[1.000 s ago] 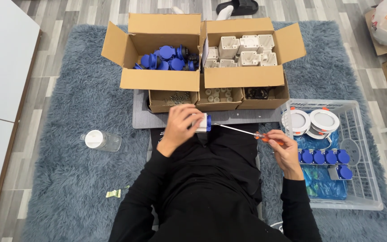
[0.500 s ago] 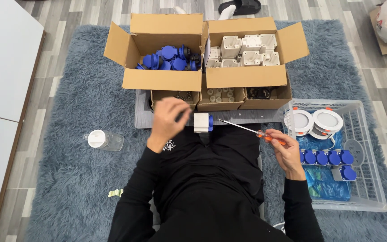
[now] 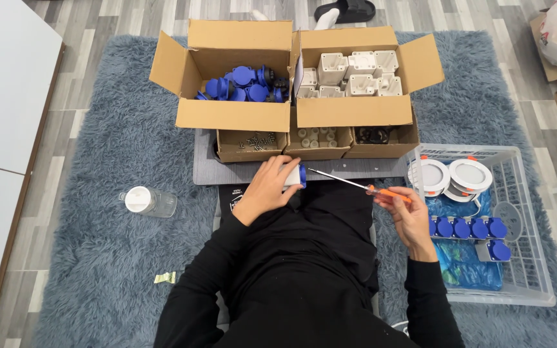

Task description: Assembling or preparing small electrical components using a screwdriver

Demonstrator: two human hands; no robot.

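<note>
Socket, a small white plastic housing with a blue cap at its right end, is held in the left hand just in front of the grey board, above the lap. The fingers are curled closed around the white body, so that only the blue end shows. A screwdriver with an orange handle is pinched in the right hand, its thin shaft aimed left with the tip close to the blue cap; whether tip and cap touch cannot be told.

The part is judged light, rigid and smooth, so some slipping under the tool's push is likely unless the body is gripped round its flat sides, as is done here. The cap looks the weaker piece and is best left free. The screwdriver is stiff and is best held at the handle.

Blue caps fill the left box; white housings fill the right box. A basket sits beside the right hand.
</note>
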